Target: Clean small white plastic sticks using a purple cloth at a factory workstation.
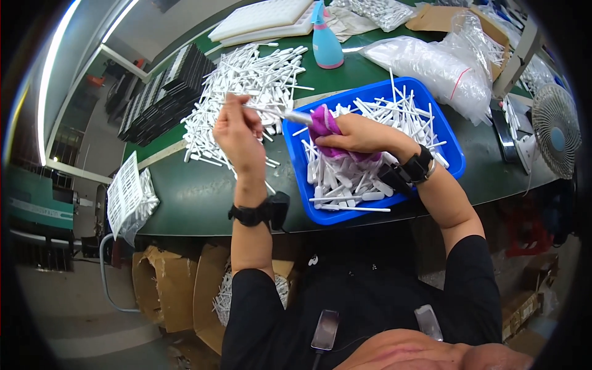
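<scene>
My left hand (239,132) is raised over the heap's near edge, its fingers pinching the thin stem of a white plastic stick (297,116). The stick's wider end points right and meets a purple cloth (325,126). My right hand (361,132) is closed round that cloth above a blue tray (454,132). Inside the tray lie many loose white sticks (345,179) with wider, paddle-like ends. To the left, a large heap of similar white sticks (240,80) spreads over the green table (203,197).
Stacked black trays (163,95) stand left of the heap. Behind are a blue spray bottle (327,43), white foam boards (262,21) and a clear plastic bag (431,71). A small fan (555,126) stands right. Cardboard boxes (163,283) sit below the table's front edge.
</scene>
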`<state>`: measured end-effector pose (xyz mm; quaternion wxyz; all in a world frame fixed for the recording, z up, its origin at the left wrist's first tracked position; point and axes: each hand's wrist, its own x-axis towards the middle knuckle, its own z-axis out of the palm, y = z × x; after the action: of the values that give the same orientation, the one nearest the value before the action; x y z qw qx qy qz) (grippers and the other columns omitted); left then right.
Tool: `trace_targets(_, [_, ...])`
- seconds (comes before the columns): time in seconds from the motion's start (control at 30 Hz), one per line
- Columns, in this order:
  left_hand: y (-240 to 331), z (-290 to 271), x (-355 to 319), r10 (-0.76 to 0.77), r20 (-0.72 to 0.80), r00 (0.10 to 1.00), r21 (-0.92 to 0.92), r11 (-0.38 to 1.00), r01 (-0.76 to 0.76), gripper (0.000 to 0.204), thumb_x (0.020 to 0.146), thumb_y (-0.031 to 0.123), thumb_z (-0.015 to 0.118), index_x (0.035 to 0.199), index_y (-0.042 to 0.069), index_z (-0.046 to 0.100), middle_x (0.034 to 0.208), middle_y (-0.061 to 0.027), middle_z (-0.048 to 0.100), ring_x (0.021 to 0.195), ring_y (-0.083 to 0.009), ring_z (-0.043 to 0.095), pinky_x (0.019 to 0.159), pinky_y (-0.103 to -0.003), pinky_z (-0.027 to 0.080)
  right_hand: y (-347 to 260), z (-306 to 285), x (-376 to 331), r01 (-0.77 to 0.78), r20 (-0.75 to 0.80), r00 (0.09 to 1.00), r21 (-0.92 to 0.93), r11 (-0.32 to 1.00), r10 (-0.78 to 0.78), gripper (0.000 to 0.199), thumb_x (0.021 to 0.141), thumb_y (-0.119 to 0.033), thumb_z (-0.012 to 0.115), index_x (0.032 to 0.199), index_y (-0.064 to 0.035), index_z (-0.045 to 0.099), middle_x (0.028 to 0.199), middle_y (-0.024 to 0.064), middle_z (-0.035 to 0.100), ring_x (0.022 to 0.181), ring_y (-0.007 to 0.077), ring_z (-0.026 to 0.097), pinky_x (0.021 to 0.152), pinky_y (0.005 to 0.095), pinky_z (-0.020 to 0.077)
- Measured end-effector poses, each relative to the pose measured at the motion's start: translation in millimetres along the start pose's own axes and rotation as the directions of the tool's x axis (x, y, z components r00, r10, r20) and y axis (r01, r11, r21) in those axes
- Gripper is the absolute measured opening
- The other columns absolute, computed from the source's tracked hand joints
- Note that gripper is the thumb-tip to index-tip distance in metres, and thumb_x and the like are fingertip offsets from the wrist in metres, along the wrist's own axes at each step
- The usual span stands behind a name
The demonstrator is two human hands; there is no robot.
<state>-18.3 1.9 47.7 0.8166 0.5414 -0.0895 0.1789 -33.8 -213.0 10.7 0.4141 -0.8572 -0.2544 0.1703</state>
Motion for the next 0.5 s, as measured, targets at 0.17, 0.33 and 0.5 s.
trace_targets(0.17, [9,-12,-4,-0.071,0.055,0.996,0.016,0.997,0.07,0.031,0.093,0.028,0.053,0.081,0.0,0.06,0.052,0.0009,0.047,0.041,-0.0045,0.039,0.036,-0.018,0.026,-17,0,-16,0.153,-0.344,0.939,0.387,0.909,-0.012,0.045,0.09,-0.045,0.052,0.102,-0.0019,0.059,0.077,0.0042,0.063,0.071,0.0109,0.057,0.064,0.0259,0.0453])
trace_targets(0.33, [-14,9,-15,-0.28,0.192,0.94,0.109,0.958,0.263,0.032,0.092,0.03,0.055,0.082,0.0,0.06,0.055,0.0012,0.049,0.042,-0.0044,0.039,0.037,-0.018,0.026,-10,-65,-59,0.143,-0.495,0.834,0.618,0.773,0.242,0.052,0.093,-0.049,0.043,0.105,-0.0016,0.059,0.083,0.0053,0.064,0.072,0.014,0.062,0.066,0.0251,0.0498])
trace_targets(0.5, [-59,76,-21,-0.584,0.405,0.703,0.216,0.808,0.548,0.033,0.091,0.033,0.056,0.087,0.0,0.06,0.058,0.003,0.046,0.043,-0.004,0.037,0.038,-0.018,0.024,39,-114,-108,0.434,-0.718,0.661,0.602,0.67,0.218,0.046,0.095,-0.043,0.042,0.11,-0.0021,0.058,0.091,0.007,0.066,0.077,0.0147,0.064,0.07,0.0261,0.0519])
